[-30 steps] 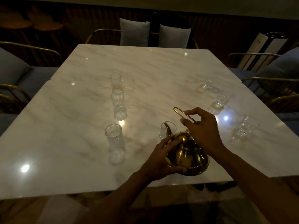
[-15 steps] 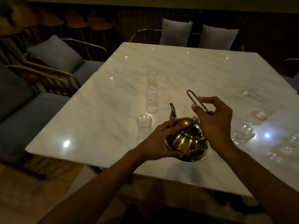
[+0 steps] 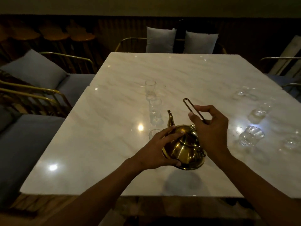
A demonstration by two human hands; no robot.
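A shiny gold teapot (image 3: 185, 150) is tilted near the front of the white marble table (image 3: 101, 144), its spout pointing away and left, and I cannot tell if it touches the tabletop. My left hand (image 3: 160, 149) cups the pot's left side, fingers spread over the body and lid. My right hand (image 3: 211, 129) grips the thin wire handle (image 3: 190, 106), which sticks up and left from the hand. A clear glass (image 3: 153, 133) is partly hidden behind my left fingers.
Two tall glasses (image 3: 150, 89) (image 3: 155, 114) stand in a row beyond the spout. Several short glasses (image 3: 249, 136) sit on the table's right side. Chairs with grey cushions (image 3: 35, 69) line the left, far and right sides.
The view has shifted right and closer. Both hands keep their hold on the teapot; the pot now covers most of the near glass.
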